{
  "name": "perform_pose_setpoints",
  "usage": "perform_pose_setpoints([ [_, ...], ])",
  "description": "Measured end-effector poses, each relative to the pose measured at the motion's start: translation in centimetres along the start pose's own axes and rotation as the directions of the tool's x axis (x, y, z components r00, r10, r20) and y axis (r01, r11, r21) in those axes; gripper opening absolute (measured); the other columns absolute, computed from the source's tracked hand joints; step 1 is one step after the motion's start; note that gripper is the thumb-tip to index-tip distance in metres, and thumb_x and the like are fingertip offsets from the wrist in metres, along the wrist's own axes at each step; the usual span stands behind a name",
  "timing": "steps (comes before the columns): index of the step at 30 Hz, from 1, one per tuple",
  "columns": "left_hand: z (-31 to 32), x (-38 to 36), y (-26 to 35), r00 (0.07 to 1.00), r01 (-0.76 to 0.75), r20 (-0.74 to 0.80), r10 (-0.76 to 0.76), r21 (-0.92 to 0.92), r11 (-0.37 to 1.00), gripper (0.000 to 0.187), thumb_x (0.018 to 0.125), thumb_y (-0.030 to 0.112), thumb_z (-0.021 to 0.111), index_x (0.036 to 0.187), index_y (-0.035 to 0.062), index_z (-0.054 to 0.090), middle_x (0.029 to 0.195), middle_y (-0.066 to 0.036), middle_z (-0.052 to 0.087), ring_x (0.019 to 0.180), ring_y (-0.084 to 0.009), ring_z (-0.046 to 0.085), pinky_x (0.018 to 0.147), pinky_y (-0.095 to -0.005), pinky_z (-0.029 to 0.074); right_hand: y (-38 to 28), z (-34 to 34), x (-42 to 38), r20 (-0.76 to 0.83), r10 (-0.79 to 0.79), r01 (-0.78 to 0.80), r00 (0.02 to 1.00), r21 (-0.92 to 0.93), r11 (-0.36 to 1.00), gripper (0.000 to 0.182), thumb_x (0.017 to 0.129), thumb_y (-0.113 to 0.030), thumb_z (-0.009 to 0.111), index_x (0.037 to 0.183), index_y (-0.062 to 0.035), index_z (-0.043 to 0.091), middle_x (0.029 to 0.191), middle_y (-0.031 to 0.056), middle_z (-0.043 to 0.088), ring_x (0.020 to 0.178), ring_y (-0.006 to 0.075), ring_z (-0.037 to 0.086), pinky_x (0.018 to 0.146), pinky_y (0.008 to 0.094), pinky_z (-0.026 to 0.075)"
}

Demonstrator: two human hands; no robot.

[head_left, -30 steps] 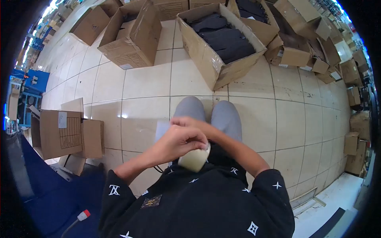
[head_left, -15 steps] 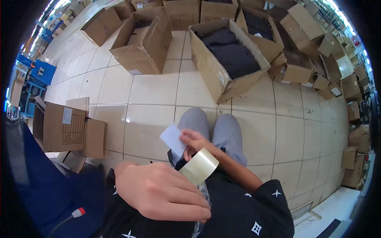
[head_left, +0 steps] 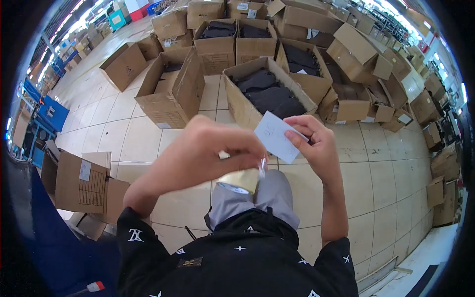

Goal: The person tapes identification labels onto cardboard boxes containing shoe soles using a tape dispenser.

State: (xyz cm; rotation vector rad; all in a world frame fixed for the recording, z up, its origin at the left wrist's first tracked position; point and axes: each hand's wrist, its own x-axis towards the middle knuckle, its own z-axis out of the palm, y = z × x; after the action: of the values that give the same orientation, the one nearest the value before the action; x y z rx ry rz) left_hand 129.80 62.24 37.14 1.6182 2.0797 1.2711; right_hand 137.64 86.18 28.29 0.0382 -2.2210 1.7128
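My left hand (head_left: 205, 151) is closed in a pinch, with a short piece of clear tape (head_left: 261, 169) at its fingertips. Directly below it is a roll of clear tape (head_left: 240, 182), its side label facing me; the hand hides how the roll is held. To the right, my right hand (head_left: 314, 146) grips a white slip of paper (head_left: 278, 136) between thumb and fingers. Handwriting shows on the slip, which is tilted and close to my left fingertips. Both hands are above my lap, in front of an open carton (head_left: 237, 101) of dark pieces.
More open cartons (head_left: 213, 52) with dark contents crowd the floor ahead and to the right. Another cardboard box (head_left: 81, 180) with a printed table stands at left, near a dark blue surface (head_left: 44, 237). Pale tiles (head_left: 346, 183) cover the floor.
Both hands have risen and moved forward. My right hand has come out to the right with the slip, whose writing now shows. The roll is now below my left hand, and the view has tilted up.
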Motion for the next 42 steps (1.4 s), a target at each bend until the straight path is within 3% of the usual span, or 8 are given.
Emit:
perform_pose_setpoints([
  [3,-0.9,1.5,-0.5,0.998,0.035,-0.047,-0.038,-0.057,0.998,0.01,0.082,-0.007,0.065,0.09,-0.0038,0.07,0.083,-0.009,0.072,0.081,-0.0148,0.072,0.075,-0.0266,0.057,-1.4,0.4,0.7,-0.102,-0.117,0.1,0.988,-0.158,0.982,0.022,0.092,-0.014,0.065,0.11,-0.0017,0.062,0.083,0.0102,0.07,0.071,0.0073,0.06,0.066,0.024,0.047],
  [9,-1.6,3.8,-1.5,0.993,0.067,-0.08,-0.086,-0.215,0.974,0.011,0.085,0.0,0.069,0.094,-0.007,0.067,0.086,-0.01,0.07,0.084,-0.0154,0.071,0.079,-0.0268,0.057,-2.2,0.7,1.7,-0.035,-0.261,0.226,0.965,-0.399,0.889,0.019,0.094,-0.014,0.062,0.109,-0.0038,0.063,0.081,0.0139,0.067,0.065,0.0202,0.063,0.063,0.0287,0.049],
  [21,-1.0,5.3,-3.7,0.989,0.072,-0.104,-0.104,-0.279,0.958,0.008,0.088,0.0,0.065,0.095,-0.0043,0.065,0.086,-0.01,0.07,0.083,-0.0144,0.07,0.075,-0.0266,0.057,-0.2,0.8,5.6,0.292,-0.281,0.335,0.914,-0.155,0.929,0.012,0.092,-0.008,0.06,0.101,0.0002,0.058,0.076,0.0153,0.06,0.065,0.0195,0.05,0.067,0.0283,0.046],
  [30,-1.5,4.7,-4.2,0.961,0.185,-0.133,-0.242,-0.338,0.923,0.008,0.09,0.003,0.063,0.095,-0.0043,0.064,0.086,-0.012,0.071,0.077,-0.0166,0.071,0.066,-0.0279,0.059,-0.2,1.5,5.4,0.397,-0.264,0.276,0.879,0.028,0.961,0.015,0.09,-0.006,0.063,0.103,0.0022,0.064,0.078,0.0124,0.065,0.07,0.0126,0.056,0.069,0.0274,0.048],
  [33,-1.7,4.3,-3.6,0.955,0.188,-0.16,-0.25,-0.325,0.927,0.008,0.091,0.002,0.063,0.095,-0.0044,0.064,0.086,-0.013,0.071,0.077,-0.0163,0.071,0.068,-0.0279,0.059,-0.6,1.3,5.4,0.492,-0.143,0.189,0.859,-0.045,0.981,0.021,0.097,-0.014,0.057,0.109,0.0014,0.064,0.092,0.0112,0.069,0.084,0.0108,0.061,0.079,0.0267,0.048],
  [36,-1.7,3.8,-3.2,0.968,0.043,-0.222,-0.112,-0.295,0.954,0.008,0.091,0.002,0.062,0.095,-0.0047,0.064,0.084,-0.013,0.071,0.078,-0.0155,0.07,0.069,-0.0271,0.058,1.6,2.0,4.7,0.357,-0.138,-0.046,0.924,0.46,0.887,0.034,0.104,-0.026,0.046,0.118,0.0015,0.06,0.111,0.0128,0.066,0.1,0.0139,0.06,0.089,0.0296,0.045],
  [39,-2.1,3.8,-2.6,0.96,0.064,-0.244,-0.141,-0.298,0.952,0.009,0.091,0.004,0.063,0.094,-0.0045,0.064,0.084,-0.012,0.071,0.078,-0.0148,0.07,0.069,-0.026,0.057,2.1,3.6,4.2,0.122,-0.145,-0.008,0.982,0.791,0.612,0.043,0.106,-0.034,0.036,0.121,0.0018,0.055,0.114,0.0119,0.061,0.101,0.0162,0.057,0.09,0.0309,0.043],
  [42,-2.1,3.9,-2.6,0.948,0.1,-0.267,-0.172,-0.264,0.959,0.01,0.092,0.006,0.064,0.095,-0.0038,0.065,0.083,-0.01,0.071,0.077,-0.0142,0.07,0.068,-0.025,0.056,7.7,4.9,2.1,-0.34,-0.256,0.336,0.905,0.2,0.92,0.042,0.106,-0.034,0.036,0.117,0.0015,0.054,0.104,0.0097,0.06,0.092,0.0164,0.055,0.085,0.0293,0.042],
])
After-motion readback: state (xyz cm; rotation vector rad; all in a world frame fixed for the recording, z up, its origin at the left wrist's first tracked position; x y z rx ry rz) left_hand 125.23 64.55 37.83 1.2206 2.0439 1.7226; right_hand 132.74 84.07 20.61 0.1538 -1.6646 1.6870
